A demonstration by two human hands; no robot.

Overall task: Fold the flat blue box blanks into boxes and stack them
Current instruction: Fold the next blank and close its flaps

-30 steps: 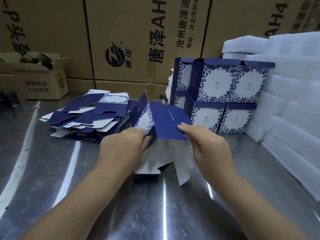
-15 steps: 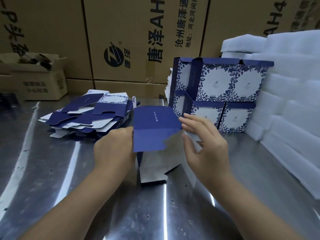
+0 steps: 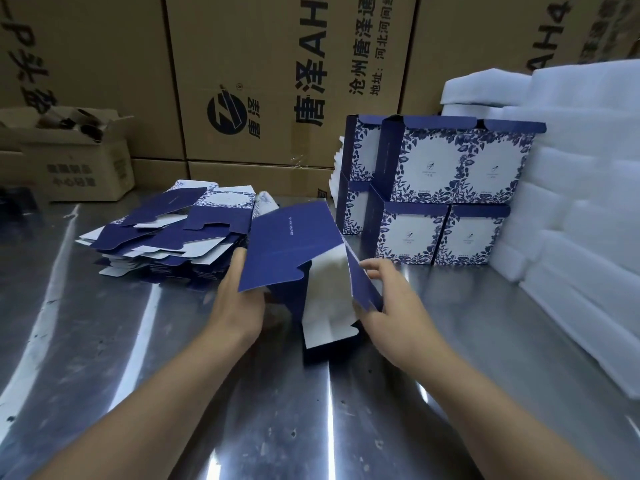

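Observation:
A half-opened blue box blank (image 3: 294, 247) stands in the middle of the steel table, its white inside showing. My left hand (image 3: 239, 303) grips its left side under the big blue flap. At the right side, my right hand (image 3: 388, 306) holds a narrow blue flap, fingers curled against it. A loose pile of flat blue blanks (image 3: 173, 237) lies to the left. Folded blue-and-white floral boxes (image 3: 436, 192) are stacked two high behind, at the right.
The steel table (image 3: 311, 410) stretches toward me. White foam sheets (image 3: 581, 202) are piled at the right edge. Large brown cartons (image 3: 277, 81) form a wall behind. A small open carton (image 3: 72, 164) sits at the back left.
The blank has opened further: the large blue flap tilted up to the left, and a right flap has swung out. My right hand dropped lower to the right side.

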